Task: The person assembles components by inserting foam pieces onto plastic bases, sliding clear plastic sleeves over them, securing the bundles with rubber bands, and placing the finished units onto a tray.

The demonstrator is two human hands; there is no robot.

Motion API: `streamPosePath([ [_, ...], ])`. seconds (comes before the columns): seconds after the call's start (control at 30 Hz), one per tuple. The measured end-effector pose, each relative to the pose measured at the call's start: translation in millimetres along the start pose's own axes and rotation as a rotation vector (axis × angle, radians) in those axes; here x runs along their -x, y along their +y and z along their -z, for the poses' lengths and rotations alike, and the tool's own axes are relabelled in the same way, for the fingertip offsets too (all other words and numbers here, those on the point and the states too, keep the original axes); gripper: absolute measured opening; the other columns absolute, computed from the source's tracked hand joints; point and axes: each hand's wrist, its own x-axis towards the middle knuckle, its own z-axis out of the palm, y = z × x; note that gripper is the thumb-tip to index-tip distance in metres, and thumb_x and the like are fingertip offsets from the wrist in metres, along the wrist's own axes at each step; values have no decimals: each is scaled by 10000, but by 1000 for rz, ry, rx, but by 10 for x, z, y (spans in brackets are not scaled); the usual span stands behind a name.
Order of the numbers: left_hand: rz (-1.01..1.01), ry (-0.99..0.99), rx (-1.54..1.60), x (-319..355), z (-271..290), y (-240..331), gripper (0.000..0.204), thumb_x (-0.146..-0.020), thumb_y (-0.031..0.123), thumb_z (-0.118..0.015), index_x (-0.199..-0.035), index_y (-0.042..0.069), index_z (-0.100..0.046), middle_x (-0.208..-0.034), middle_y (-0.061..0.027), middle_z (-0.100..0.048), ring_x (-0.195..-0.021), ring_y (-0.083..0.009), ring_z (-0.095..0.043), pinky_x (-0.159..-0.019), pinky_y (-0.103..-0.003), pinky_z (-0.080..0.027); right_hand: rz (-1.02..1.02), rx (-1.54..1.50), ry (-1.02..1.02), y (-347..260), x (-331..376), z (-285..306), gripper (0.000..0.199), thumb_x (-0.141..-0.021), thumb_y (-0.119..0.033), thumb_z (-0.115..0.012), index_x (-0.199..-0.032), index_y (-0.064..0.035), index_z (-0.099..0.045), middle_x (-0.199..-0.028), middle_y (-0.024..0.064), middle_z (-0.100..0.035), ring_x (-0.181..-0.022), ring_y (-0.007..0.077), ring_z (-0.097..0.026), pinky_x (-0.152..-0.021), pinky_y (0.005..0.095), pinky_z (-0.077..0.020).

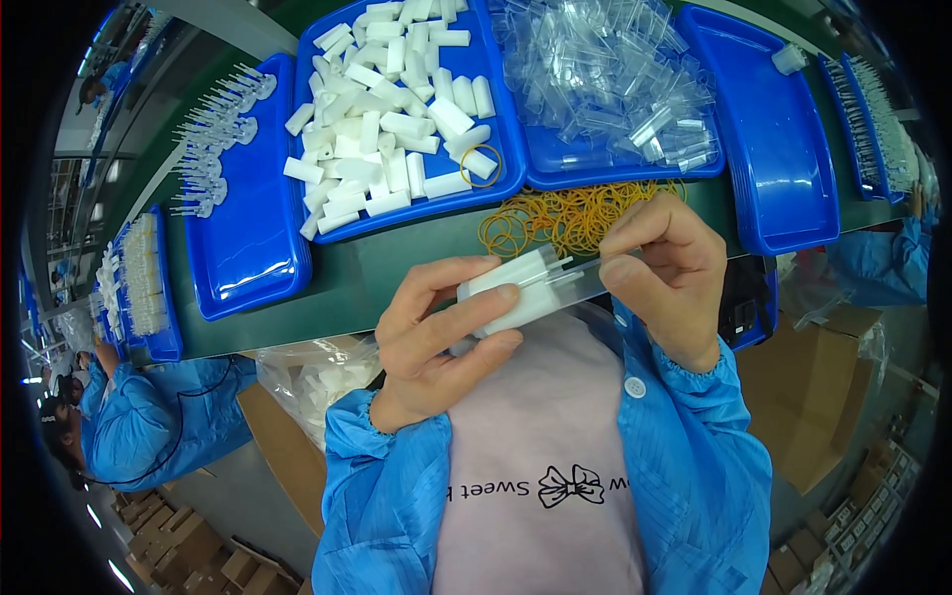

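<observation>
The left hand (436, 337) holds a small bundle of white plastic rectangular blocks (511, 288) just above the near edge of the green worktop (377, 268), its fingers (466, 302) curled and pressed around the bundle from both sides. The right hand (674, 273) meets it from the other side, thumb and forefinger pinching the end of a clear plastic tube (585, 278) that lies alongside the white blocks. Whether a band is already around the bundle cannot be told.

Just beyond the hands lies a loose heap of yellow rubber bands (565, 218). Behind it, a blue plastic tray (496, 183) is piled with more white blocks, and the next blue tray (555, 169) holds clear plastic pieces.

Judging by this, the step in hand is gathering the white blocks and the clear tube into one set, held square between both hands. The following move seems to call for one hand keeping the bundle clamped tight while the other frees itself to take a single band from the heap, without letting the tube slide out of line.
</observation>
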Motion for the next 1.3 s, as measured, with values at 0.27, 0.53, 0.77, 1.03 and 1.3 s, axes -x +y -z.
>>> streamPosePath([
  [0.27,-12,-20,64,3,24,2,355,-682,22,-768,-1030,35,-698,-1121,-191,-571,-957,-276,-614,-783,-344,-534,-124,-114,-91,-18,-3,-8,146,-774,-23,-726,-865,7,-616,-812,37,-595,-714,81,-561,-654,216,-446],
  [0.53,29,35,49,33,-7,-1,351,-680,-22,-750,-1022,36,-700,-1122,-182,-568,-958,-265,-614,-782,-338,-531,113,162,-26,-22,87,-95,126,-771,-29,-720,-831,-2,-612,-777,34,-604,-709,66,-551,-638,217,-445],
  [0.77,4,27,36,44,-2,5,357,-684,-32,-745,-1030,43,-698,-1128,-178,-565,-966,-260,-611,-786,-336,-529,-8,21,-63,52,28,-106,130,-777,-58,-723,-828,-6,-615,-757,25,-609,-679,68,-555,-608,223,-446],
  [1.03,352,97,556,-28,-123,91,632,-818,230,-720,-1343,4,-450,-1199,-179,-547,-991,-242,-600,-892,-358,-473,-23,73,-125,-13,-93,-18,116,-794,-72,-709,-814,-8,-615,-769,24,-604,-681,65,-539,-603,215,-435],
  [1.3,901,-406,1046,-93,-49,-188,606,-930,373,-543,-1361,-19,-376,-1235,-165,-536,-1016,-220,-609,-895,-319,-489,244,600,-182,-174,-371,40,396,-693,-108,-731,-1058,2,-623,-1019,124,-598,-911,217,-591,-794,310,-466],
])
